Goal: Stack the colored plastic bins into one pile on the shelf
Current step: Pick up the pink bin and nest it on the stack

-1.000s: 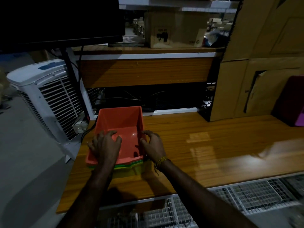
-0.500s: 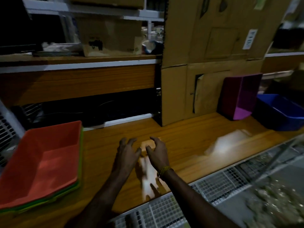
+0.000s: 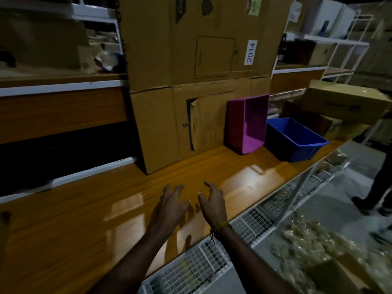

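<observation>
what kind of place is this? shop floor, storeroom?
Most likely a storeroom or warehouse. Stacked cardboard boxes sit on a long wooden shelf, white metal racking holds more boxes, and loose plastic bins, purple and blue, stand on the shelf.

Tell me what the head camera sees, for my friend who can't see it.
Two empty hands, left and right, reach over a wooden shelf toward a purple bin on its side and a blue bin beside cardboard boxes.

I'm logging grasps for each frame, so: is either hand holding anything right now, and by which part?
Nothing is held. The left hand and right hand hover with loosely curled fingers over the wooden shelf, apart from the purple bin and blue bin.
</observation>
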`<state>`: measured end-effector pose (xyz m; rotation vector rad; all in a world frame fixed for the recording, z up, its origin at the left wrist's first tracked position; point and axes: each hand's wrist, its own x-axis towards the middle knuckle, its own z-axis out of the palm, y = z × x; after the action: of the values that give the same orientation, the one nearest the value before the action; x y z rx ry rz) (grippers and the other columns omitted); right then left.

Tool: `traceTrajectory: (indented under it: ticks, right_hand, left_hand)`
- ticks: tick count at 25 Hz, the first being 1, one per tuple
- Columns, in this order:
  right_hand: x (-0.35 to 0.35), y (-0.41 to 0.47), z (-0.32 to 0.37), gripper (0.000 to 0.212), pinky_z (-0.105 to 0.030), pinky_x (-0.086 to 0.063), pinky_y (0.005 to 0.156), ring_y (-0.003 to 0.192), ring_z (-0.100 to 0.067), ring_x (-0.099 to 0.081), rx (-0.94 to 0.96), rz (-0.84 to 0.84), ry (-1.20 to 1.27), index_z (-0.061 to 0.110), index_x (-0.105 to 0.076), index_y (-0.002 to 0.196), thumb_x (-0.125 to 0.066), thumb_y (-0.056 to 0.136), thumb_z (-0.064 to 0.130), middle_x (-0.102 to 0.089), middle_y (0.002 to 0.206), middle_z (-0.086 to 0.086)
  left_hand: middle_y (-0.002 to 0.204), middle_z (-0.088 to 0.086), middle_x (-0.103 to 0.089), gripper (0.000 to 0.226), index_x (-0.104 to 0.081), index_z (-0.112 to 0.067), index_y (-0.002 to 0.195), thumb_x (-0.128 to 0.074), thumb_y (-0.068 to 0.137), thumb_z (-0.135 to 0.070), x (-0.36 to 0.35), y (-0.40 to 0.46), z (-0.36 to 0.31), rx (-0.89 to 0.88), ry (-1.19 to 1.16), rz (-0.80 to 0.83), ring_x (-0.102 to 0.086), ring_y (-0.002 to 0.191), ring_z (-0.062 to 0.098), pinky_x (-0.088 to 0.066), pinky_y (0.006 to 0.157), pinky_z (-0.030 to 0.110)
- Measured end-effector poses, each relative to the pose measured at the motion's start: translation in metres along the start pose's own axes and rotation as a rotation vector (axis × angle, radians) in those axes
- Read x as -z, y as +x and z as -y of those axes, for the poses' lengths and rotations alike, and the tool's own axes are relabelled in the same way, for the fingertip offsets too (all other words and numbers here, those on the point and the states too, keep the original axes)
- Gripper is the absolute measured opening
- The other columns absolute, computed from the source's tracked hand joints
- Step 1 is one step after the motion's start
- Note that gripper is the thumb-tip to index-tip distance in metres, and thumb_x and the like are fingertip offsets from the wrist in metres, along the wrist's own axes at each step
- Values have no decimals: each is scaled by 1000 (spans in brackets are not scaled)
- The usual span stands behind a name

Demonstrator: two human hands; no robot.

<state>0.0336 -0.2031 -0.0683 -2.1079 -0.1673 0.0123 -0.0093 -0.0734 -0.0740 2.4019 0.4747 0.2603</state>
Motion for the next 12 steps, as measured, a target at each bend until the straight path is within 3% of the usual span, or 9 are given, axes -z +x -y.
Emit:
traceTrajectory:
  ticks: [6, 12]
  right_hand:
    - [28, 41, -30, 50, -38, -42, 100, 128, -30, -49, -40, -52, -16, 24, -42, 144, -55, 95, 27, -43, 144, -11]
    - [39, 116, -46, 50, -40, -46, 99, 131, -28, -46, -55, -83, -67, 25, -39, 145, -53, 97, 31, -38, 148, -8]
  left_hand:
    - [160, 9, -17, 59, -36, -35, 146, -60, 92, -38, -35, 47, -29, -56, 24, 95, -36, 137, 34, -49, 98, 49]
    - [162, 9, -14, 59, -36, -31, 148, -60, 94, -37, -57, 118, -59, -83, -42, 114, -33, 141, 34, -49, 98, 42]
